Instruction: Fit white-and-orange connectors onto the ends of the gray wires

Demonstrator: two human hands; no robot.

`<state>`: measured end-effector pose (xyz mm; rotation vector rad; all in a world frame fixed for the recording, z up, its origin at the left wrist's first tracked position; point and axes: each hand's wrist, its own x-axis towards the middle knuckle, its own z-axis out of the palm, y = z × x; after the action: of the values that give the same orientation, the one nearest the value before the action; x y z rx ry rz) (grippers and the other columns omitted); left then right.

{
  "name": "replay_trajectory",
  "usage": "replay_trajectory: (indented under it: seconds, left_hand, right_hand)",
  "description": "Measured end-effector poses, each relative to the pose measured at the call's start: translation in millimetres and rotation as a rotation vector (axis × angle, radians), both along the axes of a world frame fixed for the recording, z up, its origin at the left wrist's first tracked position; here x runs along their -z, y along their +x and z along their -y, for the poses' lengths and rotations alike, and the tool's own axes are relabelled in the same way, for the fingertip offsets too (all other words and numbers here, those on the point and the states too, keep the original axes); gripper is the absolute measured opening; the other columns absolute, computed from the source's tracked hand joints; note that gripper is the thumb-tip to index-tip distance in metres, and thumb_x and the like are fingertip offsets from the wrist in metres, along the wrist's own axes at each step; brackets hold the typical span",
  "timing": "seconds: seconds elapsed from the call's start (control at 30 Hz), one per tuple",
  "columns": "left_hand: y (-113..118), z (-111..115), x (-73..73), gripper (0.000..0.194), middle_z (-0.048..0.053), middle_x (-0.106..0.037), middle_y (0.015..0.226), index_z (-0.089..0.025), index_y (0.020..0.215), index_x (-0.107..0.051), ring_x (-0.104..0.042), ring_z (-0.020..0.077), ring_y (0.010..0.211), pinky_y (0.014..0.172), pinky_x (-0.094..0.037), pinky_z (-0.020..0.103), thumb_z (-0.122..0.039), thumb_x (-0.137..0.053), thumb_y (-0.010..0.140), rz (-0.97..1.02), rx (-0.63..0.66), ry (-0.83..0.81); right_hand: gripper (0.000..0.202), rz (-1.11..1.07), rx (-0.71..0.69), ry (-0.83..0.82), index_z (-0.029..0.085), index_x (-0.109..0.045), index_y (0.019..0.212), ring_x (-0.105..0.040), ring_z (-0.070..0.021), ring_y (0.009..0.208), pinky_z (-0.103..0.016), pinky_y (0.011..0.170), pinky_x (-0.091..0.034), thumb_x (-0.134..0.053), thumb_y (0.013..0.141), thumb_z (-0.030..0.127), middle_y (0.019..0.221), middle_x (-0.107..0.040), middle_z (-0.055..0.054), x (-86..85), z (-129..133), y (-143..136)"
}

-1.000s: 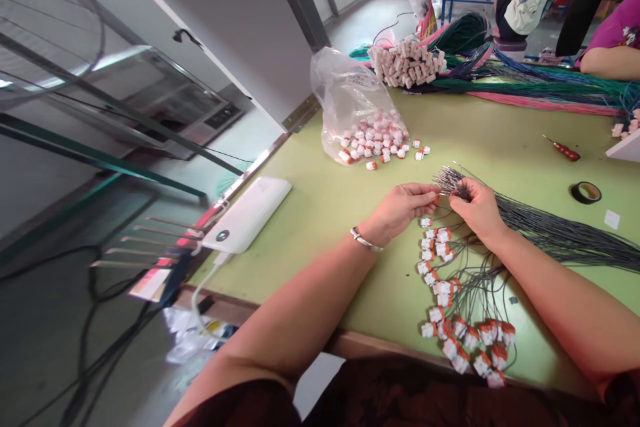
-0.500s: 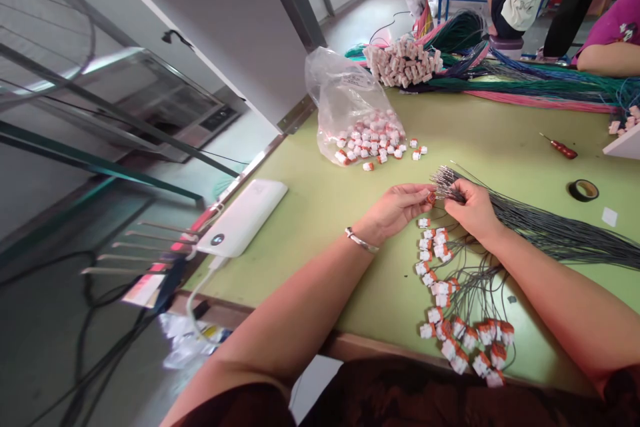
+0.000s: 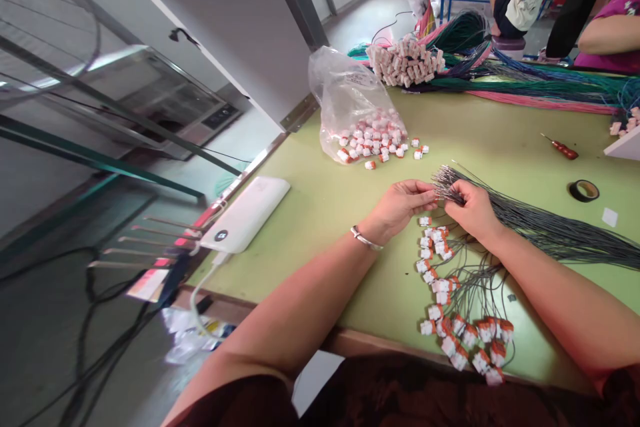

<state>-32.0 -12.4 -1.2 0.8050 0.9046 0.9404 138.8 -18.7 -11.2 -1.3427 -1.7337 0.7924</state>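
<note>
My right hand (image 3: 469, 208) is closed round a bundle of dark grey wires (image 3: 540, 230), just behind their bare metal tips (image 3: 444, 180). My left hand (image 3: 404, 205) pinches at the left side of those tips, thumb and fingers pressed together. The orange-and-white connector it held half a second ago is now almost wholly hidden by the fingers. Below the hands, several orange-and-white connectors (image 3: 443, 297) with grey wires attached lie in a loose curved row toward the table's front edge.
A clear plastic bag (image 3: 345, 90) spills loose connectors (image 3: 370, 165) onto the green table (image 3: 310, 213). Left lies a white power bank (image 3: 250, 213) with a cable. Tape (image 3: 583, 191) and a red-handled pointed tool (image 3: 563, 147) lie right. Coloured wire bundles (image 3: 525, 85) and people are beyond.
My left fingers have turned slightly and closed over the connector, which showed orange before. My right hand keeps its hold on the wires. The view has shifted a little.
</note>
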Motion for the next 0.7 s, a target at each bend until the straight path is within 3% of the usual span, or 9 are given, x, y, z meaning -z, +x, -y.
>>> replay_trajectory:
  seconds: [0.17, 0.3, 0.7]
  left_hand:
    - [1.6, -1.2, 3.5, 0.016, 0.0, -0.068, 0.065, -0.01, 0.074, -0.065, -0.063, 0.0071, 0.057, 0.062, -0.051, 0.02, -0.012, -0.079, 0.066, -0.026, 0.031, -0.007]
    - [2.2, 0.2, 2.6, 0.013, 0.001, -0.068, 0.071, -0.011, 0.075, -0.065, -0.064, 0.0073, 0.062, 0.068, -0.052, 0.022, -0.012, -0.077, 0.069, 0.041, -0.016, -0.01]
    - [3.5, 3.5, -4.9, 0.011, 0.0, -0.067, 0.067, -0.01, 0.071, -0.065, -0.064, 0.0079, 0.061, 0.07, -0.053, 0.022, -0.012, -0.076, 0.072, 0.093, -0.057, -0.053]
  right_hand:
    - [0.009, -0.047, -0.024, -0.037, 0.021, -0.047, 0.063, -0.032, -0.0088, 0.05, -0.024, 0.05, -0.028, -0.055, 0.065, 0.024, 0.053, -0.043, 0.006, -1.3, -0.2, 1.0]
    - [0.013, -0.128, -0.056, -0.111, 0.02, -0.048, 0.064, -0.033, -0.0088, 0.051, -0.024, 0.049, -0.028, -0.058, 0.065, 0.03, 0.054, -0.043, 0.006, -6.1, -0.8, 2.1]
    - [0.009, -0.171, 0.043, -0.138, 0.02, -0.05, 0.061, -0.031, -0.0086, 0.049, -0.024, 0.048, -0.027, -0.054, 0.063, 0.027, 0.051, -0.041, 0.006, -9.1, -0.2, -1.1]
